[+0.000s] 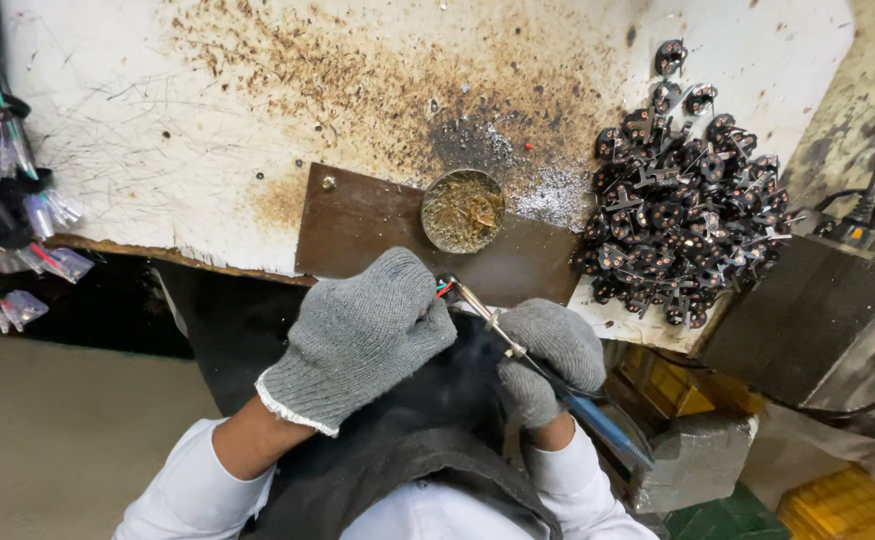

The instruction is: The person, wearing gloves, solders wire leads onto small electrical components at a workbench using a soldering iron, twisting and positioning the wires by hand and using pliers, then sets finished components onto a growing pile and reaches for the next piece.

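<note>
We are soldering: our grey-knit-gloved left hand [358, 335] is pinching a small black part with red and blue wires [445, 287], and our gloved right hand [550, 358] is clamped on the blue-handled soldering iron [548, 378], tip at the wires. We are keeping it steady near the round flux tin [463, 211], beside the pile of black connectors [683, 200].

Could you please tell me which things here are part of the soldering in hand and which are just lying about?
In use: left hand, right hand, soldering iron, small wired part.
Lying about: round tin, heap of black parts, bagged cables.
</note>
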